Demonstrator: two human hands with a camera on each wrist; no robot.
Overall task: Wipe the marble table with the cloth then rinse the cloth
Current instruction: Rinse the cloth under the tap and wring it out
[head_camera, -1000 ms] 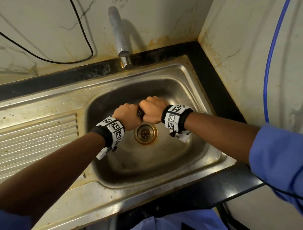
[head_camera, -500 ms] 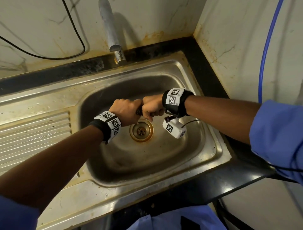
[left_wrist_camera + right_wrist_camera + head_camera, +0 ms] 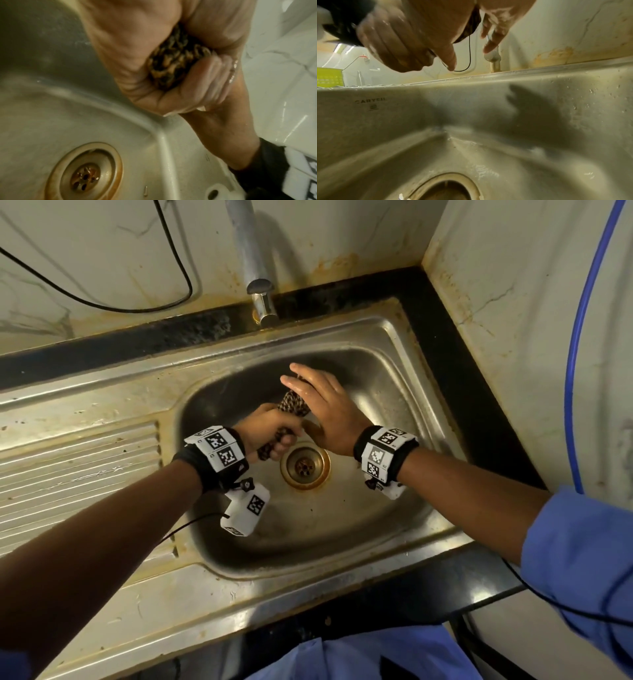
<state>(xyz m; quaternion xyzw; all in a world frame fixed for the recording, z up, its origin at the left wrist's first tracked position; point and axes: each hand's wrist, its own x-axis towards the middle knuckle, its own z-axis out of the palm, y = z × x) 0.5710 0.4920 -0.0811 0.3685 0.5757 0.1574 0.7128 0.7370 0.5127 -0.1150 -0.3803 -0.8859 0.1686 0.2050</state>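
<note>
The head view looks steeply down into the sink [image 3: 394, 344], tap [image 3: 262, 302] at 12 o'clock. Both wrist views sit low inside the basin: the left one faces the drain [image 3: 84, 177] closely, the right one faces the tap. All three share the drain.

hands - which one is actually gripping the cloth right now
The left hand: its fingers are curled tight round the twisted patterned cloth over the sink. The right hand has its fingers straight, spread over the cloth's upper end.
</note>
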